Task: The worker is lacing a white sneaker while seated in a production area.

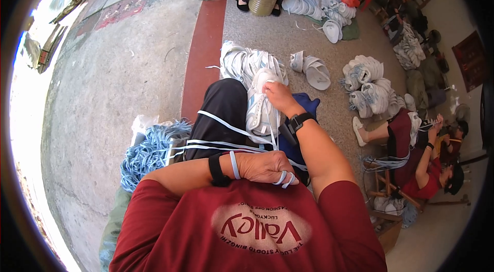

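Note:
A white shoe upper (261, 115) with eyelets rests in front of me, by my knee. My right hand (281, 98) is closed at its far part, fingers pinched on the upper near the tongue; the fingertips are partly hidden. Close to my chest, my left hand (267, 167) is closed with a pale blue shoelace (284, 175) wound round its fingers. Lace strands (221, 146) run from the shoe across my dark-trousered leg to the left. Another loop of lace circles my left wrist beside a black band.
Left of my leg lies a heap of blue laces (149, 153). A row of nested white shoes (242, 61) lies beyond my knee. More shoe stacks (368, 84) stand on the floor to the right. A seated person (419, 169) works at the right; others sit at the back.

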Motion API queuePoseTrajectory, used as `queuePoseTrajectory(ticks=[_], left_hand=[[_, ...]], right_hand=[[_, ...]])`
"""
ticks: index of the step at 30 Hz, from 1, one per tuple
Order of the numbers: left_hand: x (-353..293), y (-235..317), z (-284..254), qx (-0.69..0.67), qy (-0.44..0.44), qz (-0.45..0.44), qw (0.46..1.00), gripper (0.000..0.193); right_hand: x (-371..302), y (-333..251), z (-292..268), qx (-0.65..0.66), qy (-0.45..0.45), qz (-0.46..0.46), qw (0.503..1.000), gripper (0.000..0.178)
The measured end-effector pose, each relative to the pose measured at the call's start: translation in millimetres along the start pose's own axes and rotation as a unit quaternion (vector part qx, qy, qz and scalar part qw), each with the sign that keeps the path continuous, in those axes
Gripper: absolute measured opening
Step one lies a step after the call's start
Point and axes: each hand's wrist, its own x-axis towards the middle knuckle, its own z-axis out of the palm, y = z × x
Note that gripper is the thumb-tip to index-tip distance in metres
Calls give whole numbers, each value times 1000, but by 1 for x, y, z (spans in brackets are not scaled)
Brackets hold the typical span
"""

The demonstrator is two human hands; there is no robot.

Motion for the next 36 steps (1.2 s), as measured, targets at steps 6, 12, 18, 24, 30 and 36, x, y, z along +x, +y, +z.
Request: queuePoseTrajectory(ticks=[6, 12, 18, 24, 30, 36], left_hand=[[1, 7, 5, -30, -65, -36, 997, 36], [2, 23, -4, 334, 51, 69, 939, 20], [13, 24, -5, 331, 128, 104, 929, 19], [15, 23, -5, 340, 70, 88, 934, 17], [-37, 42, -48, 165, 172, 68, 969, 33], [-201, 24, -90, -321, 561, 185, 740, 47]], right_hand=[[3, 11, 6, -4, -11, 36, 999, 15], [-48, 13, -2, 353, 122, 108, 921, 11], [-99, -16, -5, 142, 126, -61, 980, 17], [-89, -32, -1, 86, 182, -217, 955, 11], [-142, -10, -54, 163, 280, 24, 946, 26], [-229, 69, -41, 418, 461, 305, 721, 28]])
